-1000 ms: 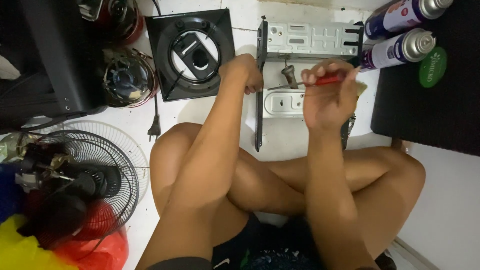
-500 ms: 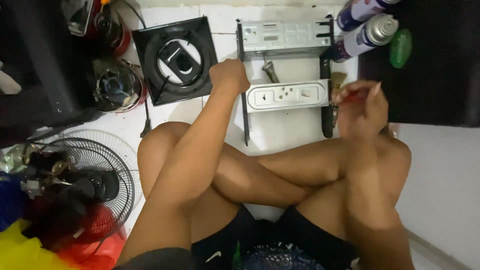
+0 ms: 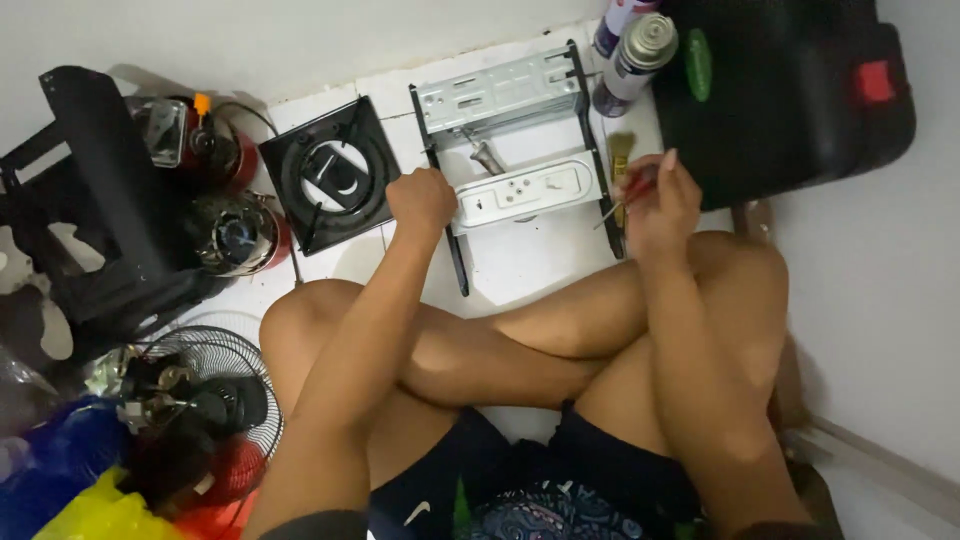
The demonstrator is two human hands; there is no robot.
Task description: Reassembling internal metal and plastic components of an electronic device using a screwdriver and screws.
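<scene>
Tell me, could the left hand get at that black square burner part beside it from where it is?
Probably yes. The left hand rests on the metal frame, and the black square burner part lies just beside it on the floor with nothing between them.

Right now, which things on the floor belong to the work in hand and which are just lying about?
In hand:
left hand on the black frame rail
white panel
grey metal chassis
right hand gripping a red-handled screwdriver

Lying about:
square black burner
two spray cans
black case
fan guard
black stool
</scene>
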